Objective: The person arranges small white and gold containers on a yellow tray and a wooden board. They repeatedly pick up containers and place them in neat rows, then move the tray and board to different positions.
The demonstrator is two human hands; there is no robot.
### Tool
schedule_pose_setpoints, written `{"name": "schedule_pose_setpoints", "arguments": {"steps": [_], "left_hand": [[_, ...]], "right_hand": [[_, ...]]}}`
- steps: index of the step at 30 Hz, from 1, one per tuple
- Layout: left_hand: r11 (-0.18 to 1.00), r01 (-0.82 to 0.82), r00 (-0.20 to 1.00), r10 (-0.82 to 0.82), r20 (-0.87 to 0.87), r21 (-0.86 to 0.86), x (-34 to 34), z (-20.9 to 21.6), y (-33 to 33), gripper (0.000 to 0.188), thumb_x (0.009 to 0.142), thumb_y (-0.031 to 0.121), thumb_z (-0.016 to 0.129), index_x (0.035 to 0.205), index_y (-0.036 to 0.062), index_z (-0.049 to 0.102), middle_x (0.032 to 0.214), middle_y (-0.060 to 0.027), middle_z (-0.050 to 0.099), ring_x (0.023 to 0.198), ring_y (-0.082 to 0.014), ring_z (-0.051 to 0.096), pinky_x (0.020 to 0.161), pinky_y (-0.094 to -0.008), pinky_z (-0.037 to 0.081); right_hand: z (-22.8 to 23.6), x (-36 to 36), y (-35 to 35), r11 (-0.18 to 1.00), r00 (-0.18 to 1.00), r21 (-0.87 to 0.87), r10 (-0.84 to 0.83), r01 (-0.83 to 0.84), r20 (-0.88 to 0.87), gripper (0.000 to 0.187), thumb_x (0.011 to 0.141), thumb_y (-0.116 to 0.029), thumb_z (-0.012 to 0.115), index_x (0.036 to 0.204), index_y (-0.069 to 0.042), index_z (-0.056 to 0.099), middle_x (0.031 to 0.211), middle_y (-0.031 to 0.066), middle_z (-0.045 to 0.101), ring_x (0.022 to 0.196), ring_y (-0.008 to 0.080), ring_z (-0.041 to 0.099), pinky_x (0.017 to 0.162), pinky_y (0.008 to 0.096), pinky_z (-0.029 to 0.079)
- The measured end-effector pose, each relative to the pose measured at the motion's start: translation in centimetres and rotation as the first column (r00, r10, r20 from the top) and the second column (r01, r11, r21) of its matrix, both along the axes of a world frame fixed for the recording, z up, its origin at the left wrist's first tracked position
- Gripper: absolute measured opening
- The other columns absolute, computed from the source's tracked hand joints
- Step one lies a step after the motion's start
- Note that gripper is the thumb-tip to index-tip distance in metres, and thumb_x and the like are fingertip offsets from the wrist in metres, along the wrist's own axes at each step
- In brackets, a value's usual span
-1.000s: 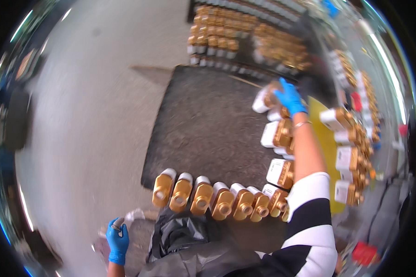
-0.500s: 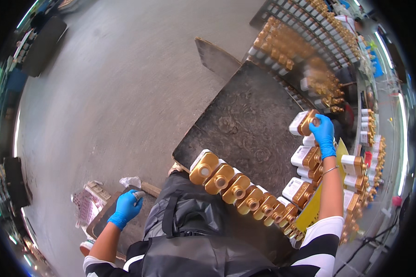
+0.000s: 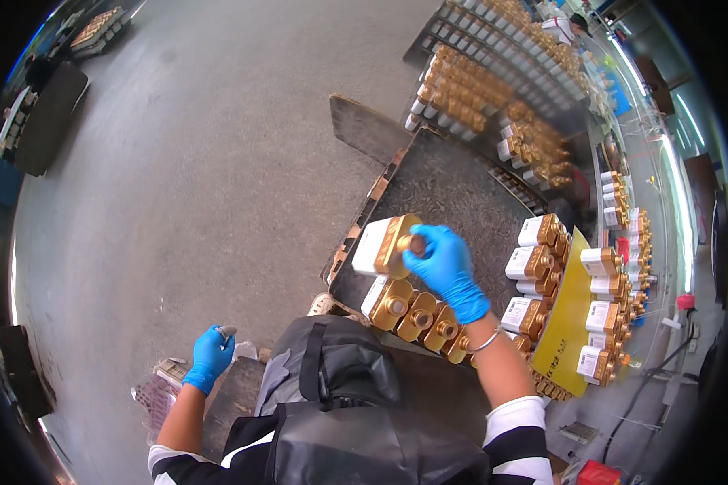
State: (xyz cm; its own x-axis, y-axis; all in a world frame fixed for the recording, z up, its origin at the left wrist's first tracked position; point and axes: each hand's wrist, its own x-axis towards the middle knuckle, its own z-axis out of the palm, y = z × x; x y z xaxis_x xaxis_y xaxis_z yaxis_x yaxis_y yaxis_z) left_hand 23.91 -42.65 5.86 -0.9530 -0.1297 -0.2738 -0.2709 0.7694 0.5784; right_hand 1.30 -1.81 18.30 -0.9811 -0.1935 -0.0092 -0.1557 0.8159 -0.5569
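Note:
My right hand (image 3: 446, 271), in a blue glove, grips a white-and-gold bottle (image 3: 380, 245) by its round neck. The bottle is tilted above the left part of a dark board (image 3: 469, 182). Just below it, a row of similar gold-topped bottles (image 3: 419, 315) stands along the board's near edge, partly hidden by my right wrist. Off to the left, my left hand (image 3: 209, 360), also gloved in blue, is closed around a small grey object (image 3: 227, 331) whose kind I cannot make out.
More bottles (image 3: 528, 263) stand at the board's right side, beside an upright yellow sheet (image 3: 565, 319). Past the sheet is another column of bottles (image 3: 603, 323). Dense rows of bottles (image 3: 461, 89) fill the far right. A dark panel (image 3: 368, 129) sticks out at the board's far corner.
My right hand has carried the bottle leftward from the board's right side to above the near row. My left hand stays low on the left, still closed. The whole view has shifted.

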Motion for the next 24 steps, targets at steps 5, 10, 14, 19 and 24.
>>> {"name": "schedule_pose_setpoints", "arguments": {"steps": [5, 10, 14, 19, 24], "left_hand": [[0.998, 0.046, 0.999, -0.047, -0.023, -0.044, 0.6, 1.0, 0.2, 0.014, 0.079, 0.012, 0.064, 0.093, 0.0123, 0.069, 0.085, -0.0114, 0.065, 0.073, -0.0276, 0.064, 0.067, -0.0349, 0.052], [0.998, 0.038, 0.996, -0.035, 0.081, -0.04, 2.7, 1.5, -2.3, 0.014, 0.079, 0.014, 0.064, 0.093, 0.0133, 0.068, 0.085, -0.0112, 0.065, 0.073, -0.0285, 0.065, 0.067, -0.0361, 0.052], [0.995, 0.076, 0.992, -0.07, 0.101, -0.057, 1.8, -1.4, -6.3, 0.014, 0.08, 0.015, 0.064, 0.093, 0.0136, 0.069, 0.084, -0.0107, 0.065, 0.072, -0.0283, 0.065, 0.066, -0.0356, 0.052], [0.989, 0.139, 0.964, -0.145, 0.223, 0.042, -2.2, -2.4, -12.9, 0.019, 0.082, 0.022, 0.063, 0.096, 0.012, 0.069, 0.089, -0.0128, 0.066, 0.078, -0.0279, 0.066, 0.071, -0.0354, 0.053], [0.964, 0.246, 0.946, -0.217, 0.239, -0.099, -6.2, -3.0, -23.6, 0.02, 0.081, 0.021, 0.062, 0.097, 0.0103, 0.069, 0.092, -0.0142, 0.067, 0.081, -0.029, 0.066, 0.075, -0.035, 0.052]], "right_hand": [[-5.0, 3.2, -3.8, 0.998, 0.998, -0.02, 0.067, -0.066, 0.016, 0.039, 0.069, -0.025, 0.073, 0.104, -0.01, 0.064, 0.092, 0.0149, 0.062, 0.081, 0.0343, 0.063, 0.07, 0.041, 0.052], [-6.7, 5.6, -5.8, 0.999, 0.998, -0.022, 0.042, -0.041, 0.051, 0.039, 0.069, -0.024, 0.073, 0.103, -0.007, 0.063, 0.092, 0.0151, 0.062, 0.08, 0.034, 0.063, 0.069, 0.0404, 0.053], [-8.1, 6.8, -6.3, 0.998, 0.998, 0.036, -0.059, 0.058, 0.01, 0.039, 0.07, -0.023, 0.072, 0.104, -0.007, 0.063, 0.091, 0.0152, 0.062, 0.08, 0.0338, 0.063, 0.07, 0.0403, 0.052], [-8.7, 8.0, -7.0, 0.983, 0.986, 0.094, -0.154, 0.16, -0.068, 0.042, 0.071, -0.022, 0.073, 0.108, -0.006, 0.062, 0.094, 0.0151, 0.061, 0.085, 0.0331, 0.062, 0.074, 0.0404, 0.051], [-8.4, 9.1, -7.8, 0.94, 0.966, 0.225, -0.248, 0.258, -0.072, 0.043, 0.072, -0.016, 0.072, 0.112, -0.006, 0.06, 0.097, 0.015, 0.06, 0.089, 0.033, 0.06, 0.078, 0.0406, 0.05]]}}
